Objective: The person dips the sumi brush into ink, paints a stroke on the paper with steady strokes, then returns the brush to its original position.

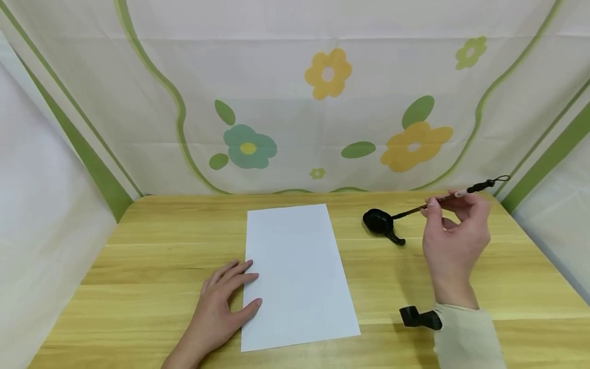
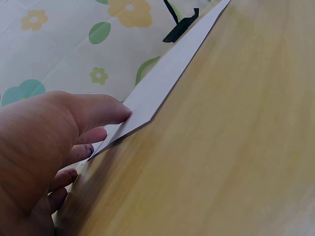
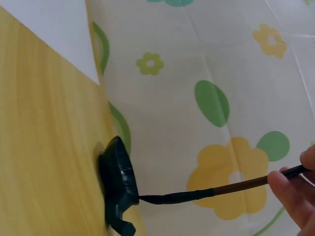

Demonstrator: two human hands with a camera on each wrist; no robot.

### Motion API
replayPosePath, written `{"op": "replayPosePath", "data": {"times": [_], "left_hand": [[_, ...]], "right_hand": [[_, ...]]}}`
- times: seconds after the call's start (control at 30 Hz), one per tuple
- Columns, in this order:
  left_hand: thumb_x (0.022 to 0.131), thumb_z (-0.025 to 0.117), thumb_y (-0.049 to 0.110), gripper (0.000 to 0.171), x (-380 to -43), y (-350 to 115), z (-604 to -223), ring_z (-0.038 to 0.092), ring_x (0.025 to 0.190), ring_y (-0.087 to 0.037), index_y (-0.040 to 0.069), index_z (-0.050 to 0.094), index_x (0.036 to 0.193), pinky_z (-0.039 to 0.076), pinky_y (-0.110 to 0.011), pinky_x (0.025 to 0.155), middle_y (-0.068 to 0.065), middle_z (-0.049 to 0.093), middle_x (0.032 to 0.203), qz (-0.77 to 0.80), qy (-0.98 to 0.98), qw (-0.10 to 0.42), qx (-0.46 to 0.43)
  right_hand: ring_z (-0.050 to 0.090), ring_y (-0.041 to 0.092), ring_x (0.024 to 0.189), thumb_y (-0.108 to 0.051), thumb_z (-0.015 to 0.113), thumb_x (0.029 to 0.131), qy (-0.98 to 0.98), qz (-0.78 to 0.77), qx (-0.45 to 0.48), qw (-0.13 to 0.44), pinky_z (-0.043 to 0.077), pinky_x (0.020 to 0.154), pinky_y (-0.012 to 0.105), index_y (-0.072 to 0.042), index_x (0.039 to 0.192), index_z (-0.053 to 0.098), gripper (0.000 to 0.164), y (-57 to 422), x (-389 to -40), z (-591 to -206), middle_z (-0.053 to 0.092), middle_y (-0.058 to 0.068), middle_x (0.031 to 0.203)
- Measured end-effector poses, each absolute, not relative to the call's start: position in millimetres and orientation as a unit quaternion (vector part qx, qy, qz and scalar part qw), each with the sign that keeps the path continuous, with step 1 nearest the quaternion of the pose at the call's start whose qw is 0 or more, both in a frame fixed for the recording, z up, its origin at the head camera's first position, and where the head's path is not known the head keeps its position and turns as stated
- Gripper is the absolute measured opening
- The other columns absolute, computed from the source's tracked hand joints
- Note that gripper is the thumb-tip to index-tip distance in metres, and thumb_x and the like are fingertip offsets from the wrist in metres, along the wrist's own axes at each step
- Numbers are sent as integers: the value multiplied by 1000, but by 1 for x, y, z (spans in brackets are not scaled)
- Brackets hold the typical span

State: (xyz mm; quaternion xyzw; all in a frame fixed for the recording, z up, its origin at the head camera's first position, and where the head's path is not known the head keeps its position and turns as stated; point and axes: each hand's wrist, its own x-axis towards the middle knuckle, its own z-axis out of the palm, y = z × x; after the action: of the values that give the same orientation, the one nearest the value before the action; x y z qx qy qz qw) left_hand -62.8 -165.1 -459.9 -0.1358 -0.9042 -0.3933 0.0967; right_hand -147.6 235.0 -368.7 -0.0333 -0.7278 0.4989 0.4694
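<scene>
My right hand (image 1: 454, 241) pinches the shaft of a calligraphy brush (image 3: 241, 186) between thumb and fingers. The brush slants, with its hanging loop up at the right. Its dark tip touches the rim of a small black ink dish (image 1: 378, 221) with a curved handle. In the right wrist view the ink dish (image 3: 118, 172) appears from the side. On the left edge of a blank white sheet of paper (image 1: 295, 277), my left hand (image 1: 216, 310) rests with fingers spread and thumb on the sheet. Dark smudges mark some left fingertips in the left wrist view.
The wooden table (image 1: 152, 266) carries all of these. Behind it hangs a white cloth (image 1: 286, 66) with printed flowers, and more cloth flanks both sides. A black strap-like piece (image 1: 419, 318) juts from the right sleeve (image 1: 467, 333).
</scene>
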Motion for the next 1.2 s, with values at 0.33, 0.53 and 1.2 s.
{"op": "replayPosePath", "data": {"times": [0.33,0.53,1.2], "left_hand": [[87,91,26,43,-62,-166,-459,50,150,-35,29,77,127,28,-63,113,5,64,154,-395,-905,94,-129],[88,90,26,43,-62,-166,-460,50,149,-36,29,76,128,28,-63,112,5,64,155,-395,-904,93,-132],[87,91,24,44,-62,-167,-461,49,149,-35,29,77,129,28,-61,112,4,64,155,-387,-906,101,-140]], "right_hand": [[74,1,94,1,70,100,-737,499,-34,455,59,76,12,-2,126,60,28,234,-149,-369,66,-11,107],[75,3,95,-3,68,101,-735,491,-24,467,60,77,13,-13,126,61,28,238,-146,-367,66,-14,108],[76,8,92,-2,64,104,-714,542,-58,439,63,77,19,-4,129,56,26,236,-147,-363,64,-2,106]]}}
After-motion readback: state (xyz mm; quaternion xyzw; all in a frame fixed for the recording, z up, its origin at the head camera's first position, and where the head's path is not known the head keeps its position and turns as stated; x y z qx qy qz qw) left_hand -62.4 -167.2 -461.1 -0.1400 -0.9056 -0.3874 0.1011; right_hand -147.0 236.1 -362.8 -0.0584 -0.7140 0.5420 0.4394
